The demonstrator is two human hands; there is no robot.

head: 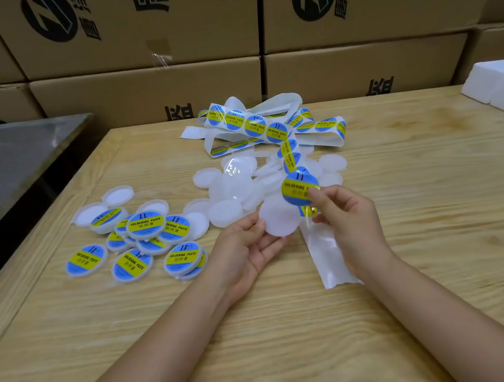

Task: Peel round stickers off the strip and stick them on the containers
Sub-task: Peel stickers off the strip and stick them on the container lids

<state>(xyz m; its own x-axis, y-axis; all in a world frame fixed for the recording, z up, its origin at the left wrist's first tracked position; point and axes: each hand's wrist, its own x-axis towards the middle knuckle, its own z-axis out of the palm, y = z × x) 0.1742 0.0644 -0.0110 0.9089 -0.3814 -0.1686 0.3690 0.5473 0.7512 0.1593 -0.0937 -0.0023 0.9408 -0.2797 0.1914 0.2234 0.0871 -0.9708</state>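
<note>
R hand (348,219) pinches a round sticker (297,187) btwn thumb + fingers, just above the blank container (279,222) that L hand (246,250) grips at its edge. The strip (324,252) runs under R hand back to a tangle. Unlabelled containers (234,190) are heaped behind, labelled containers (146,228) at left on the table (407,201). Contents can't be made out.

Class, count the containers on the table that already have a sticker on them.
10. Six containers lie on top, fully seen. Four are partly covered. All are piled on the table's left; more may be hidden.
</note>
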